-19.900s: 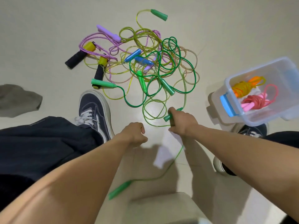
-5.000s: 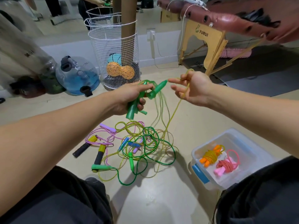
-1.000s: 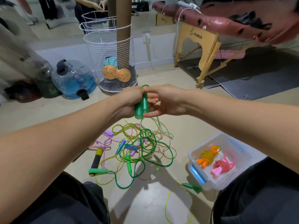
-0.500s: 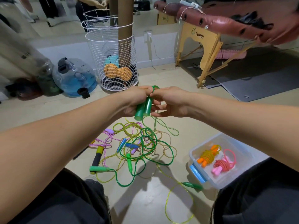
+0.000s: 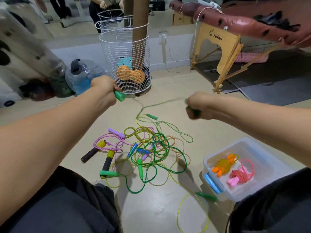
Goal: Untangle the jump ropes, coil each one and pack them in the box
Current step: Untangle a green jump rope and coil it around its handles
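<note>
Head view: left hand (image 5: 103, 84) grips a green handle (image 5: 119, 96), butt pointing down-right; right hand (image 5: 196, 105) fists another handle (image 5: 193, 111), its axis hidden.

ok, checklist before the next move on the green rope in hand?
1. Left hand grips one light green plastic handle: ok.
2. Right hand grips the other, darker green handle: ok, though blurred.
3. Thin green cord between the hands free of the tangled pile of ropes: cannot tell; it dips toward the pile.
4. Clear plastic box within reach, open: ok.
5. Room in the box beside the coiled orange rope and coiled pink rope: ok.
</note>
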